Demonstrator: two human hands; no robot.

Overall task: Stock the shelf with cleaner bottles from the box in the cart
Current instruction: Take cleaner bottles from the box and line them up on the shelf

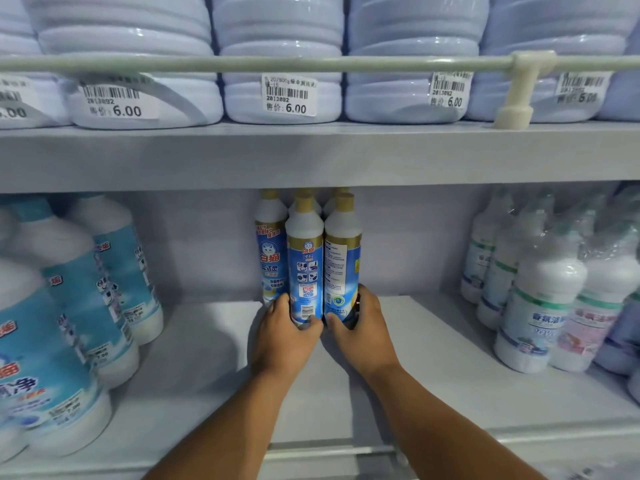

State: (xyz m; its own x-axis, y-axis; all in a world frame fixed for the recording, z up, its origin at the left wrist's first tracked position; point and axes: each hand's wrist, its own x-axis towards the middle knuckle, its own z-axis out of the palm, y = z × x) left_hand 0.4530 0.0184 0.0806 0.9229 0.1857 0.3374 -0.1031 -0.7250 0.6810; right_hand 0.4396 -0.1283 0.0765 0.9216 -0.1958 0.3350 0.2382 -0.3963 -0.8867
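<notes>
Stocking underway: several gold-capped cleaner bottles already stand at back of lower shelf (398, 341), wide bare stretches either side still to fill. Cart and box out of view.

Your left hand (287, 336) grips base of front-left bottle (304, 268); right hand (363, 327) grips base of front-right bottle (343, 261). Fingers curl round lower labels; bottles upright, touching, seemingly resting on shelf.

Two white cleaner bottles with tan caps and blue labels stand upright, side by side and touching, at the middle of the lower shelf (408, 327). The left bottle (304, 268) shows icons and a barcode; the right bottle (343, 265) shows small print. More matching bottles (270, 251) stand just behind, toward 11 o'clock.
</notes>
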